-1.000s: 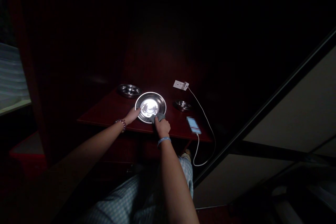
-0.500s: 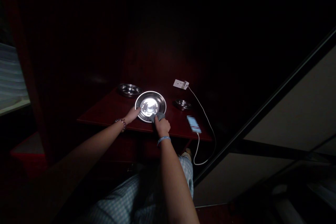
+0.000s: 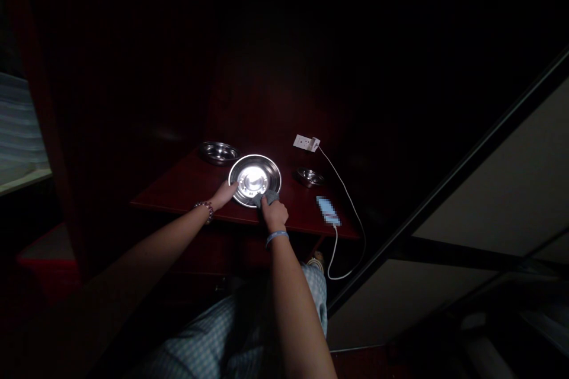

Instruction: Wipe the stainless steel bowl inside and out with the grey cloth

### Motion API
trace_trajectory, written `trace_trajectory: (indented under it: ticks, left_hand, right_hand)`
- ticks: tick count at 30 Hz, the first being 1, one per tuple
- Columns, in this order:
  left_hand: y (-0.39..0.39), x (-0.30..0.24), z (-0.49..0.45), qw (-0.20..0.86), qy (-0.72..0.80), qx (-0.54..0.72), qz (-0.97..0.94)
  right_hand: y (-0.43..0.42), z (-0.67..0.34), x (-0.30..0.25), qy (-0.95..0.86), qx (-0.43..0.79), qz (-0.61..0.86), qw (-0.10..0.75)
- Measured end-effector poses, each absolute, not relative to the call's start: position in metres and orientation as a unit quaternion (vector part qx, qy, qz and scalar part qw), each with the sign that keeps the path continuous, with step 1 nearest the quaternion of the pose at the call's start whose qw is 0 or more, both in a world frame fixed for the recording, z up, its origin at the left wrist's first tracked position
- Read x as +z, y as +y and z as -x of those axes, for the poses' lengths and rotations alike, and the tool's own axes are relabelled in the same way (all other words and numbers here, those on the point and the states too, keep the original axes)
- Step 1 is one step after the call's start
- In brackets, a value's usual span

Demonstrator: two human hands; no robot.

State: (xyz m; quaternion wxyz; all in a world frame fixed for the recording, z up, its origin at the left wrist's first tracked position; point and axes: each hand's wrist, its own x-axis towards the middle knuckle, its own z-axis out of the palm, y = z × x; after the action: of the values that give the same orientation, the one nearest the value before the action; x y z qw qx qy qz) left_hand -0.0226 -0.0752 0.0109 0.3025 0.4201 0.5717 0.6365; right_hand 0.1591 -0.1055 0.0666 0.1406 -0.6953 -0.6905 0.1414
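A shiny round steel plate (image 3: pixel 249 173) lies on a dark red table (image 3: pixel 186 186), brightly lit at its middle. My left hand (image 3: pixel 224 192) rests on the plate's near-left rim, fingers closed against the edge. My right hand (image 3: pixel 274 214) is closed on a small grey cloth (image 3: pixel 267 196) pressed onto the plate's near-right rim. A bead bracelet circles my left wrist and a light blue band my right.
A steel bowl (image 3: pixel 217 152) stands behind the plate at left, a smaller steel dish (image 3: pixel 310 177) at right. A phone (image 3: pixel 328 211) lies near the table's right edge, its white cable (image 3: pixel 351 204) running to a wall socket (image 3: pixel 306 143). The surroundings are dark.
The cloth in my right hand has shifted very slightly along the plate's near rim. My left hand has stayed on the plate's edge.
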Motion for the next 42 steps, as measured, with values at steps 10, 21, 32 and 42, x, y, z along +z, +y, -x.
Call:
trace_trajectory:
  ticks: [10, 21, 32, 42]
  left_hand:
    - [-0.0753, 0.0124, 0.0218, 0.324, 0.576, 0.639, -0.393]
    - [-0.0757, 0.0108, 0.0215, 0.330, 0.565, 0.642, -0.400]
    - [-0.0713, 0.0060, 0.0243, 0.321, 0.572, 0.638, -0.404]
    - [-0.0712, 0.0061, 0.0228, 0.318, 0.569, 0.651, -0.390]
  right_hand:
    - [-0.1035, -0.1603, 0.0622, -0.698, 0.123, 0.690, 0.148]
    - [-0.1026, -0.1601, 0.0592, -0.692, 0.122, 0.693, 0.157]
    - [-0.1054, -0.1595, 0.0608, -0.688, 0.124, 0.697, 0.160]
    - [-0.1079, -0.1585, 0.0647, -0.691, 0.117, 0.699, 0.142]
